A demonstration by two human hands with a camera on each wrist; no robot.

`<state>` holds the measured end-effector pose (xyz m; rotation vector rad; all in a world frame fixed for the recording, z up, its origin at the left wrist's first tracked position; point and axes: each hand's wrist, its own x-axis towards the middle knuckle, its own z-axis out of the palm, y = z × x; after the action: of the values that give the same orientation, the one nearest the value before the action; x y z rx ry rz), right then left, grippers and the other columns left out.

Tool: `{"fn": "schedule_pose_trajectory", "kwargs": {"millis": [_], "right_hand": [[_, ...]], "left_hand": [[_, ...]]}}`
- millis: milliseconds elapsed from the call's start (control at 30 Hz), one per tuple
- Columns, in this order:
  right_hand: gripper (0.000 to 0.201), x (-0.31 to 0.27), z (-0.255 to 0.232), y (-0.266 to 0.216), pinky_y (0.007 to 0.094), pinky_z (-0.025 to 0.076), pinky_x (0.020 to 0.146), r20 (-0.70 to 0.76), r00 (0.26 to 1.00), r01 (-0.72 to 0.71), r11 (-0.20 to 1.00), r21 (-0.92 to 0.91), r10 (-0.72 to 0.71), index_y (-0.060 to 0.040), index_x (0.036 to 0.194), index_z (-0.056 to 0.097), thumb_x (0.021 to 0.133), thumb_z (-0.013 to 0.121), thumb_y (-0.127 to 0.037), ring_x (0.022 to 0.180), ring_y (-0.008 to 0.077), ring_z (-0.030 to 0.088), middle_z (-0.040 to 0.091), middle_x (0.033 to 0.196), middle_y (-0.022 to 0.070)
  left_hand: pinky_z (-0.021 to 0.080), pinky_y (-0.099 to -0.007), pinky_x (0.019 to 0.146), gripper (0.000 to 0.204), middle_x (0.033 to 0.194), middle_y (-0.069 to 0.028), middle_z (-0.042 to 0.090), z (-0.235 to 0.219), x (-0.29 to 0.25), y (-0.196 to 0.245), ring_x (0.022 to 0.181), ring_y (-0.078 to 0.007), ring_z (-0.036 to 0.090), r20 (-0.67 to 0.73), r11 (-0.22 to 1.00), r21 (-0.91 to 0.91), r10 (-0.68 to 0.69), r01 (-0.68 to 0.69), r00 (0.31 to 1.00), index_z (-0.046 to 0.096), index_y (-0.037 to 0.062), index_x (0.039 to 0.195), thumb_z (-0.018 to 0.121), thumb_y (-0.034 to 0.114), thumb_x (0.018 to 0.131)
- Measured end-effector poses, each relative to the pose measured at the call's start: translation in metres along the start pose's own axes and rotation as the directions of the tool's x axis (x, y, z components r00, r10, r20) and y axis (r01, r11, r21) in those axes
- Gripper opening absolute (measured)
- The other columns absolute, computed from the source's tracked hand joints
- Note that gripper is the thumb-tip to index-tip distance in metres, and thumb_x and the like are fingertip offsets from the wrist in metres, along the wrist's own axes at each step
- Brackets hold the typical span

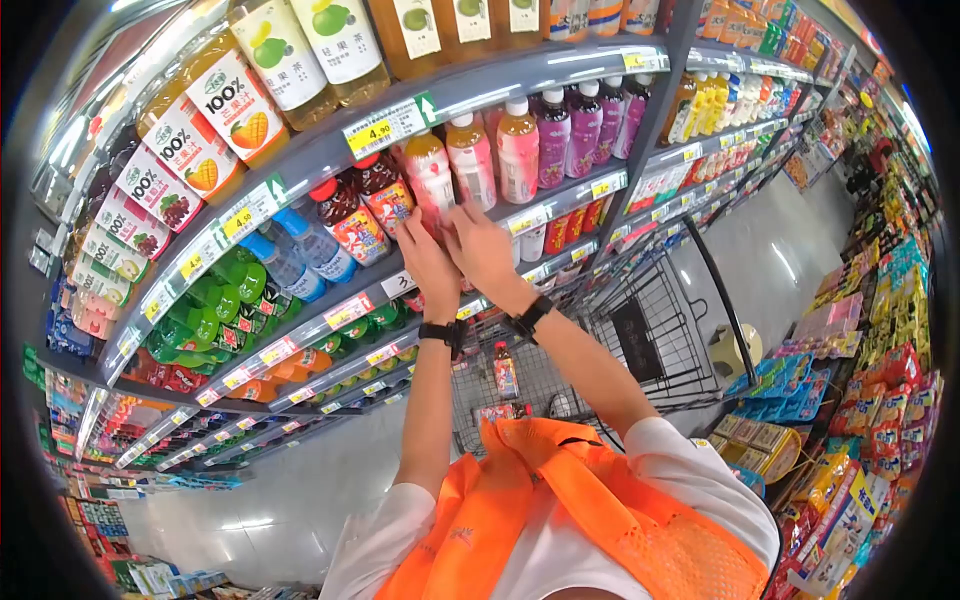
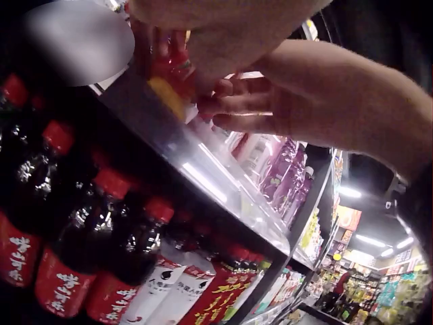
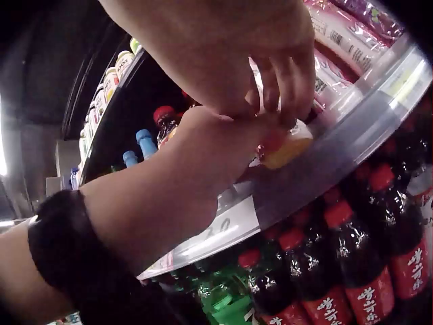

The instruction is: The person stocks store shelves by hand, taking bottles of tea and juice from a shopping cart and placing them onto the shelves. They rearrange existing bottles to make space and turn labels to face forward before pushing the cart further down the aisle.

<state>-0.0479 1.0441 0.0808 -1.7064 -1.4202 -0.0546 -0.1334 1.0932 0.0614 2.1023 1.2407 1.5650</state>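
Note:
Both hands are at the front edge of a drinks shelf (image 1: 560, 205). My left hand (image 1: 430, 265) grips the lower part of a bottle with a red and yellow label (image 3: 287, 150); the hands hide most of it. Close beside it, my right hand (image 1: 485, 250) reaches in, its fairly straight fingers (image 2: 243, 105) pointing at the bottle and the front of the row. Pink-labelled bottles (image 1: 470, 160) stand right behind the fingertips. To the left are red-capped bottles with orange labels (image 1: 360, 230). Each wrist has a black band.
A wire shopping cart (image 1: 650, 330) stands below and to the right, with a red-capped bottle (image 1: 504, 370) in it. Cola bottles (image 3: 331, 271) fill the shelf underneath. Large juice bottles (image 1: 225, 105) stand above. Snack packs (image 1: 890, 400) line the aisle's other side.

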Motion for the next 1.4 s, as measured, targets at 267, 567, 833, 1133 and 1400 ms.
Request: {"fn": "schedule_pose_trajectory", "kwargs": {"millis": [267, 567, 833, 1133, 1400], "right_hand": [[0.015, 0.029, 0.035, 0.014, 0.0454, 0.057, 0.067, -0.098, 0.984, 0.142, 0.985, -0.095, -0.151, -0.0061, 0.099, 0.062, 0.085, 0.065, -0.01, 0.087, 0.0347, 0.069, 0.065, 0.099, 0.0135], [0.021, 0.048, 0.066, 0.005, 0.0458, 0.056, 0.078, -0.051, 0.996, 0.068, 0.992, -0.103, -0.073, -0.0063, 0.103, 0.063, 0.083, 0.065, -0.011, 0.094, 0.0365, 0.068, 0.068, 0.099, 0.0151], [0.027, 0.036, 0.063, 0.005, 0.0467, 0.055, 0.077, -0.179, 0.984, 0.025, 0.999, 0.049, -0.016, -0.0037, 0.104, 0.059, 0.081, 0.067, -0.013, 0.094, 0.0369, 0.063, 0.063, 0.101, 0.0184], [0.047, 0.045, 0.051, -0.011, 0.0504, 0.048, 0.095, -0.261, 0.94, -0.055, 0.849, 0.526, 0.222, 0.0002, 0.126, 0.047, 0.085, 0.062, -0.015, 0.109, 0.045, 0.055, 0.055, 0.105, 0.0226], [0.07, 0.018, -0.005, 0.018, 0.0438, 0.054, 0.085, -0.081, 0.993, -0.027, 0.827, 0.562, 0.087, -0.0069, 0.146, 0.044, 0.08, 0.067, -0.007, 0.094, 0.0315, 0.068, 0.058, 0.128, 0.0198]], "left_hand": [[0.046, -0.0486, 0.09, 0.041, 0.117, -0.02, 0.059, 0.003, -0.014, -0.022, 0.105, -0.042, 0.057, 0.046, 0.986, -0.012, 0.167, -0.167, 0.985, 0.056, 0.0014, 0.122, 0.07, 0.009, 0.084], [0.041, -0.0497, 0.102, 0.078, 0.135, -0.0275, 0.055, -0.011, -0.017, -0.03, 0.12, -0.0463, 0.053, 0.177, 0.963, -0.128, 0.256, -0.236, 0.95, 0.041, -0.0053, 0.144, 0.079, 0.018, 0.081], [0.051, -0.0395, 0.094, 0.061, 0.13, -0.0162, 0.062, -0.033, -0.008, 0.001, 0.115, -0.0345, 0.061, 0.174, 0.972, -0.043, 0.236, -0.232, 0.956, 0.054, 0.0034, 0.137, 0.077, 0.005, 0.081], [0.04, -0.0526, 0.106, 0.072, 0.146, -0.0218, 0.046, -0.058, 0.072, 0.058, 0.129, -0.0412, 0.047, 0.199, 0.722, 0.419, 0.519, -0.551, 0.831, 0.043, 0.0, 0.146, 0.066, 0.001, 0.078], [0.038, -0.063, 0.099, 0.072, 0.132, -0.0251, 0.06, -0.009, 0.131, 0.058, 0.124, -0.0418, 0.055, 0.247, 0.561, 0.679, 0.434, -0.474, 0.867, 0.054, 0.001, 0.136, 0.07, 0.047, 0.084]]}}
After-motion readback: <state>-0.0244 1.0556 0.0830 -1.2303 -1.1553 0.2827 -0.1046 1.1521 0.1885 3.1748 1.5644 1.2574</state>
